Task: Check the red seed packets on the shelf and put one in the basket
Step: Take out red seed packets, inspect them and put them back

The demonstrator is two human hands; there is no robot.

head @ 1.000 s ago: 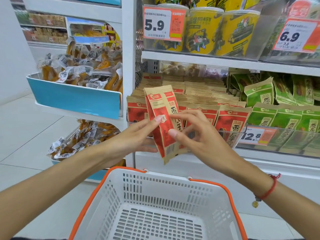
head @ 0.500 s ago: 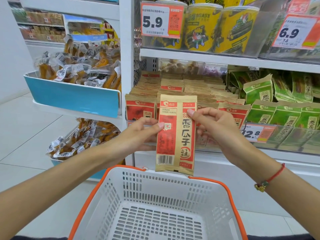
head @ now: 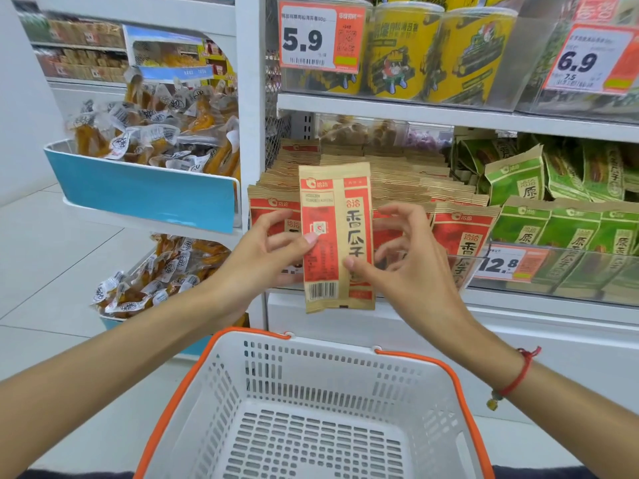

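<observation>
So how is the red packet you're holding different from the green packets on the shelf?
The red packet is red and tan; the green packets are green. The red packet is held upright between the left hand and right hand; the green packets stand on the shelf. Both have tan tops.

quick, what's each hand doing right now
left hand: holding the red packet
right hand: thumb on the packet, fingers spread

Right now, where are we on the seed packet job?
Done: one red seed packet is off the shelf. In hand: it is upright, printed face with barcode toward the camera, left hand thumb on its left side, right hand thumb on its right. Left: the white basket below holds nothing; the packet still has to go in.
</observation>
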